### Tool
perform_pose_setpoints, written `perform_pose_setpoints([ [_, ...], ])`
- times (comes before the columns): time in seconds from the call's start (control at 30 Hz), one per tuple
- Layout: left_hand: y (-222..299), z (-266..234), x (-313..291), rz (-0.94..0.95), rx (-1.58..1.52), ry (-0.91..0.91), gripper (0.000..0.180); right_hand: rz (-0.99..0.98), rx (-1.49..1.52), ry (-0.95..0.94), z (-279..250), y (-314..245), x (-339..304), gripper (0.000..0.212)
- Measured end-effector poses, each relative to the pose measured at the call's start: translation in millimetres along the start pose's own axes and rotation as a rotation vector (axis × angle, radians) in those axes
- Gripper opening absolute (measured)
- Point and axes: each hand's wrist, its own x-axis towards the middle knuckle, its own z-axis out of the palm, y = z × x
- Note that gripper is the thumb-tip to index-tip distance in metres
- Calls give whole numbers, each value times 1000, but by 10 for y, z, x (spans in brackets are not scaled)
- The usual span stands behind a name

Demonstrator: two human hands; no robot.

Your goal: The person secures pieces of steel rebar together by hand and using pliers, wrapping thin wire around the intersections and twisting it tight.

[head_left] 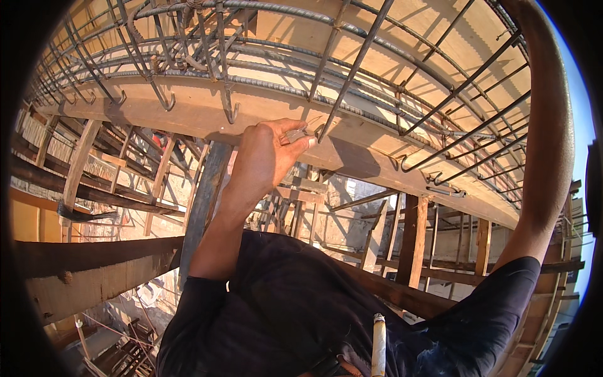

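Left hand (267, 147) pinches a small piece (294, 134) by the board

Head view: one long board (276, 116) bears a cage of steel rods (227, 88) on its far side; at least five rods end in hooks over it, though the full number is too tangled to count. One metal fitting (446, 191) lies on the board, right of the left hand. Below the board are one dark plank (204, 210), one thick beam (100, 276) and several posts (412, 239). Nearest the wearer, one cigarette (379, 345) shows against a dark shirt (276, 301).

The left hand is nearly closed, thumb and fingers gripping the single greyish piece in front of the board; whether they touch the wood, I cannot tell. The right arm (549, 125) rises past the board's right end; its hand is out of sight, so its grasp cannot be told.
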Motion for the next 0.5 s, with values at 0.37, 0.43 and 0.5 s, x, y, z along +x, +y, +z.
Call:
perform_pose_setpoints([
  [0.37,-537,556,199,140,156,127,24,-11,137,-80,107,-269,25,95],
  [0.43,-568,642,192,233,164,159,22,-64,242,-123,13,-35,138,86],
  [0.5,-475,717,192,249,137,119,23,-42,183,-111,-146,72,76,85],
])
